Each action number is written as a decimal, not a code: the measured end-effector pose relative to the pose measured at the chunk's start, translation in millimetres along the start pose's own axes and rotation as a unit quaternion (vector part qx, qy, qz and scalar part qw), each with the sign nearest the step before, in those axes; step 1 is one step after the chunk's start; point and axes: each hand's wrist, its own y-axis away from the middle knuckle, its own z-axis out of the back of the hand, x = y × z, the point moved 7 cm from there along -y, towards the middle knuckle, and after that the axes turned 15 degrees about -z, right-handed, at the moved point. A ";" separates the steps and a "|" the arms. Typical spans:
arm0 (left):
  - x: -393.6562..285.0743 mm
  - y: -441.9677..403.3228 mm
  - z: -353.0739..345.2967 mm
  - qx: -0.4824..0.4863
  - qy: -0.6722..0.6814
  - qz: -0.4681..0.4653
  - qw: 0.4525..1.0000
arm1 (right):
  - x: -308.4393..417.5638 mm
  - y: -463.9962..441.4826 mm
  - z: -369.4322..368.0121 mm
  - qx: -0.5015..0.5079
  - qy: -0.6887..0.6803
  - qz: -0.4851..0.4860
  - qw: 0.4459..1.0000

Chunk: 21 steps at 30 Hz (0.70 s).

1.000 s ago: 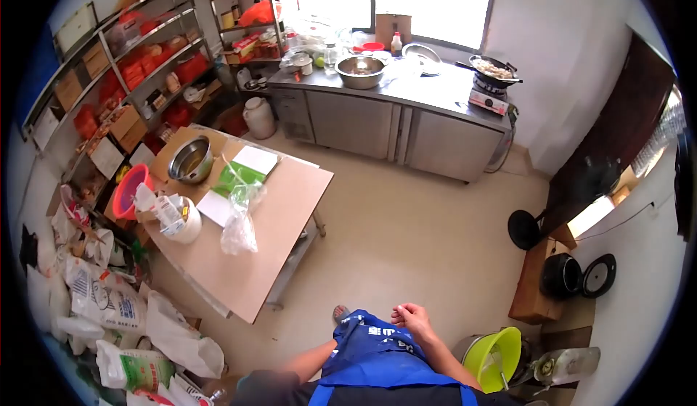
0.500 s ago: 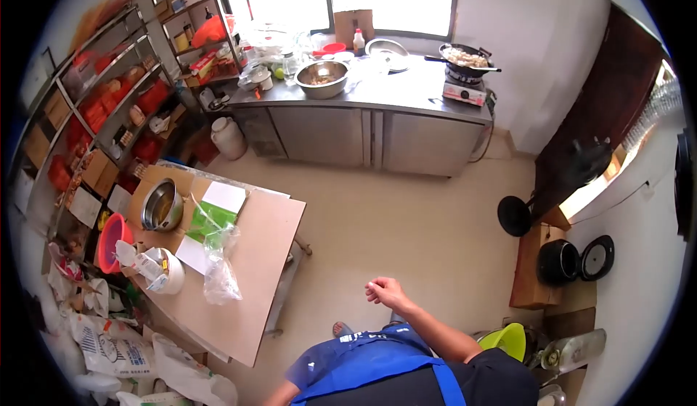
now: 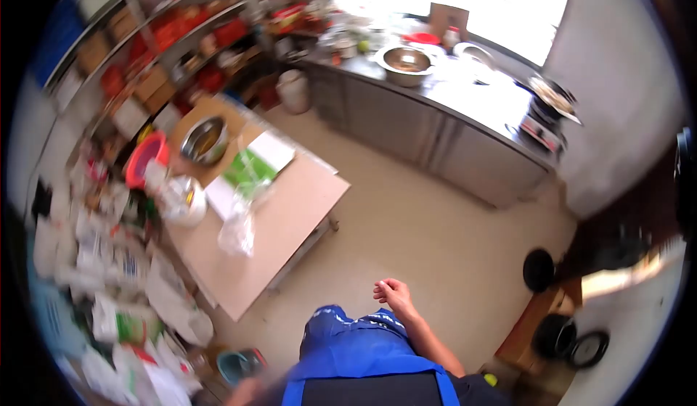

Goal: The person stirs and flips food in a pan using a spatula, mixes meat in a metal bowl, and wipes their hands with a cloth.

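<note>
My right hand is in front of me, above the floor and just beyond the blue apron, with its fingers curled in and nothing visible in them. At the bottom edge my left hand is a smeared shape near a teal bucket; its fingers cannot be made out. To the left stands a table bearing a metal bowl, a red basin, a white tub, a green and white sheet and a clear plastic bag.
A steel counter along the window holds a large bowl and a wok on a portable stove. Shelves and sacks line the left. A black pot sits at the right.
The view has swung and tilted, so the room looks rotated. My right hand stays curled in front of me. The teal bucket has come into view, and the green basin is nearly out of view.
</note>
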 end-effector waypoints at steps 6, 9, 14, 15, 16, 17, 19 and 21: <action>-45.8 -18.5 77.6 -0.189 0.259 -0.188 0.928 | -7.3 -11.5 4.6 0.024 0.026 -0.038 0.999; -70.9 -24.6 102.8 -0.274 0.340 -0.224 0.871 | 6.7 -17.8 -7.9 0.047 0.066 -0.041 0.996; -130.5 -25.7 129.8 -0.132 0.519 -0.458 0.710 | 41.2 -23.8 -23.6 0.056 0.119 0.016 0.991; -135.8 -20.8 132.7 -0.158 0.517 -0.468 0.699 | 46.7 -24.0 -24.3 0.055 0.108 0.034 0.992; -141.6 -16.0 130.1 -0.187 0.544 -0.460 0.676 | 50.2 -26.0 -27.2 0.062 0.105 0.049 0.991; -150.9 -15.3 129.6 -0.135 0.563 -0.455 0.677 | 50.4 -25.5 -31.6 0.078 0.140 0.046 0.986; -166.4 -13.1 124.1 -0.102 0.553 -0.456 0.690 | 54.7 -26.6 -38.5 0.075 0.100 0.068 0.990; -195.0 1.7 103.0 -0.052 0.550 -0.483 0.680 | 49.7 -19.2 -48.3 0.095 0.123 0.065 0.986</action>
